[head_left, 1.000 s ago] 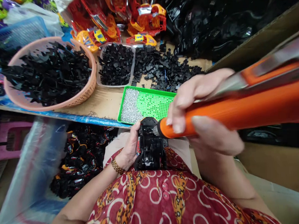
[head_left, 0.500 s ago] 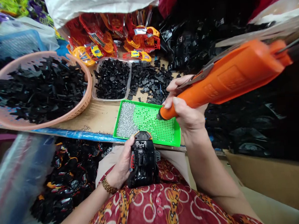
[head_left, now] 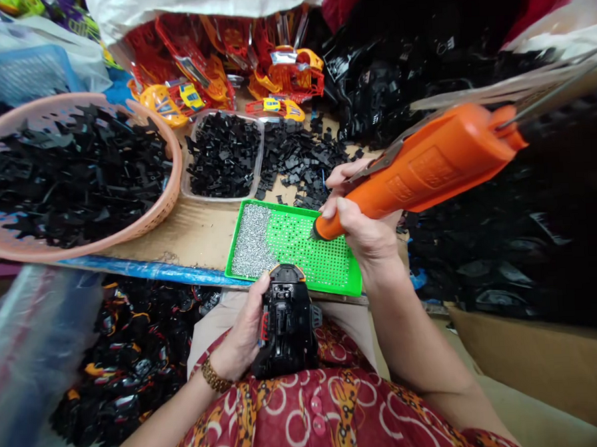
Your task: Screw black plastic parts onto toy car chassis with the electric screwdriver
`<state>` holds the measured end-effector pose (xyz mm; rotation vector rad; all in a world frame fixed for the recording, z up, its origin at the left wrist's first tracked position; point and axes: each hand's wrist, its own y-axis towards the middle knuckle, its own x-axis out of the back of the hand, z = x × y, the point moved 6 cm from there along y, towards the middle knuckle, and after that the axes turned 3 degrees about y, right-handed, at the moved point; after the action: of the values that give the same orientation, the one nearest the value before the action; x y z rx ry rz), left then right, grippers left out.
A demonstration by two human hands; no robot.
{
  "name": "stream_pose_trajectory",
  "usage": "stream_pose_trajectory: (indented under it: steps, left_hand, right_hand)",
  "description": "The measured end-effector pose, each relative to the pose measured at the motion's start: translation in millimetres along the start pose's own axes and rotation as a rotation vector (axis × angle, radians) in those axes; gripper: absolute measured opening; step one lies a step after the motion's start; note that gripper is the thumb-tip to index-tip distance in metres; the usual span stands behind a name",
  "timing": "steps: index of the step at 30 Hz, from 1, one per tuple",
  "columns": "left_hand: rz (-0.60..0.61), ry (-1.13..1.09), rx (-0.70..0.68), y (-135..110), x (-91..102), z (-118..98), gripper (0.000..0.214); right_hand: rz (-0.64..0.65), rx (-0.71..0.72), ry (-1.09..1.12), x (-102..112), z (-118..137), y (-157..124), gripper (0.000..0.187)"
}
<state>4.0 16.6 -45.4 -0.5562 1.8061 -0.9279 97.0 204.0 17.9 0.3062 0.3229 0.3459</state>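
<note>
My right hand [head_left: 366,226] is wrapped round an orange electric screwdriver [head_left: 416,170], which slants down to the left. Its dark tip points into a green perforated tray [head_left: 354,284]; whether it touches the tray I cannot tell. Small silver screws [head_left: 252,242] are heaped at the tray's left end, and more sit in its holes. In my left hand [head_left: 244,333] is a black toy car [head_left: 286,324], underside up, held against my front just below the tray's near edge. The thumb lies along the car's left side; the other fingers are hidden beneath it.
A peach basket [head_left: 175,170] and a clear plastic box [head_left: 259,152] hold black plastic parts, with more parts [head_left: 300,160] loose beside them. Orange car bodies [head_left: 285,74] lie behind. Black toy cars [head_left: 130,366] are piled below left. A cardboard flap [head_left: 536,364] stands right.
The screwdriver's rear end has swung down and to the left, while its tip stays over the tray. My left hand and the toy car have hardly moved.
</note>
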Motion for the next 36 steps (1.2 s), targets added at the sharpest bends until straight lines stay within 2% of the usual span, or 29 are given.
stream_pose_trajectory:
  steps: [5, 7, 14, 19, 24, 29, 36]
  left_hand:
    - [-0.222, -0.101, 0.002, -6.3, 4.5, -2.2, 0.023]
    - [-0.244, -0.111, 0.007, -6.6, 5.6, -1.1, 0.021]
    - [-0.214, -0.014, 0.009, -0.6, 14.8, 2.7, 0.016]
    - [-0.164, 0.023, 0.004, 0.4, 12.9, 3.5, 0.017]
    - [-0.198, 0.027, -0.014, 0.3, 15.6, 3.8, 0.012]
    - [-0.189, 0.022, 0.005, 0.7, 15.1, 4.8, 0.021]
    - [-0.062, 0.078, -0.008, 4.7, 9.2, 5.8, 0.026]
  right_hand:
    - [0.014, 0.024, -0.010, 0.7, -2.3, 0.1, 0.040]
    - [0.016, 0.015, -0.030, -0.3, -2.8, -0.4, 0.040]
    - [0.027, -0.004, -0.011, -4.2, -1.6, -1.8, 0.036]
    - [-0.005, 0.000, -0.004, -0.2, -2.9, 0.4, 0.036]
    - [0.014, 0.015, 0.029, -0.4, -1.3, 0.5, 0.036]
    - [-0.008, -0.030, -0.056, -3.0, 4.9, -3.0, 0.031]
    - [0.055, -0.022, -0.151, -8.5, 4.1, -3.8, 0.027]
